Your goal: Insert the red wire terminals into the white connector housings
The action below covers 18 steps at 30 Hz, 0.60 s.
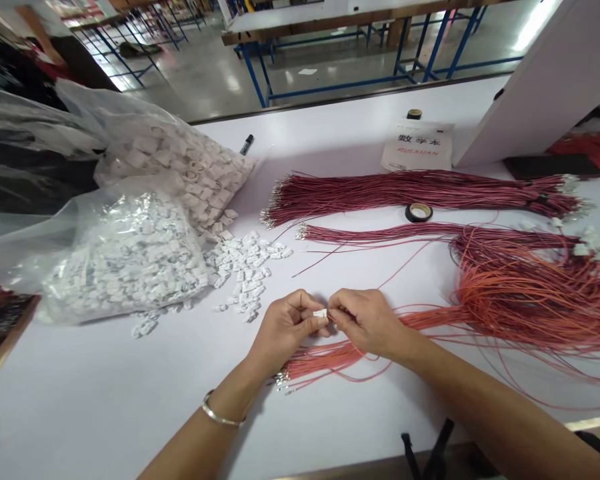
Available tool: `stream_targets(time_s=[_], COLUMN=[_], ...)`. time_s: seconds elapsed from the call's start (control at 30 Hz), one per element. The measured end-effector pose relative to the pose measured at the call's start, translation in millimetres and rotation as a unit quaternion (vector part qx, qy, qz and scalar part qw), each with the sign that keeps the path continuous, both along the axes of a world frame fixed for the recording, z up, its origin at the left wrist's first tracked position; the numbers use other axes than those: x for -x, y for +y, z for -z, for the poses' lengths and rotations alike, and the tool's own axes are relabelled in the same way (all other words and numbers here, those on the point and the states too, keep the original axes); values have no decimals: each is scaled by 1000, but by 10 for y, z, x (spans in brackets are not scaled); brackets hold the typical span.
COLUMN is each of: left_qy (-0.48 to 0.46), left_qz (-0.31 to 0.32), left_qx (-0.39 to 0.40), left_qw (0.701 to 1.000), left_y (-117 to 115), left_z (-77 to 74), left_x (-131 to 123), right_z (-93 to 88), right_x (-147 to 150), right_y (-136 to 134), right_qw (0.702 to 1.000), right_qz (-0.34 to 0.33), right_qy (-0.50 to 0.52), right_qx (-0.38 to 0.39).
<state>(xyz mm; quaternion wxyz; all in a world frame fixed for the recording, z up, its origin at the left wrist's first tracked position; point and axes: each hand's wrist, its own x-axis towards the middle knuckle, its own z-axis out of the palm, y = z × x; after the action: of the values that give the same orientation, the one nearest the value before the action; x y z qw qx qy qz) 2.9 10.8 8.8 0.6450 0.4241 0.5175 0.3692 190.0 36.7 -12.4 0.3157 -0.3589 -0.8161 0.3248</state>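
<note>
Between thumb and fingers, my left hand [293, 325] pinches a small white plastic connector housing [321, 313]. Right against it, the fingertips of my right hand [365, 319] are closed on a thin wire that meets the housing's right end; how deep the wire sits in it is hidden. Below and behind both hands runs a bundle of orange-red wires [325, 359], with metal terminals [282, 379] at its left end. Loose white housings [250, 267] are scattered to the left, spilling from a clear plastic bag [125, 260] full of them.
Dark red wire bundles [405, 190] lie across the table behind my hands, near a tape roll [419, 213]. A second bag [175, 160] holds paler pieces. A notebook [418, 147] and a marker [247, 145] are farther back. Tangled orange wires [530, 300] spread at right.
</note>
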Motion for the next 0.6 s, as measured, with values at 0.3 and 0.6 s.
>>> stream_targets(time_s=[0.3, 0.6], left_qy=[-3, 3], left_qz=[-2, 13], left_qx=[0, 2], left_qw=[1000, 1000], left_y=[0, 9], left_z=[-1, -6], left_x=[-9, -2], right_z=[-8, 3], right_x=[10, 0], right_y=[3, 13], right_qw=[1000, 1000], right_qz=[-4, -10], right_qy=[2, -1], right_qx=[-2, -17])
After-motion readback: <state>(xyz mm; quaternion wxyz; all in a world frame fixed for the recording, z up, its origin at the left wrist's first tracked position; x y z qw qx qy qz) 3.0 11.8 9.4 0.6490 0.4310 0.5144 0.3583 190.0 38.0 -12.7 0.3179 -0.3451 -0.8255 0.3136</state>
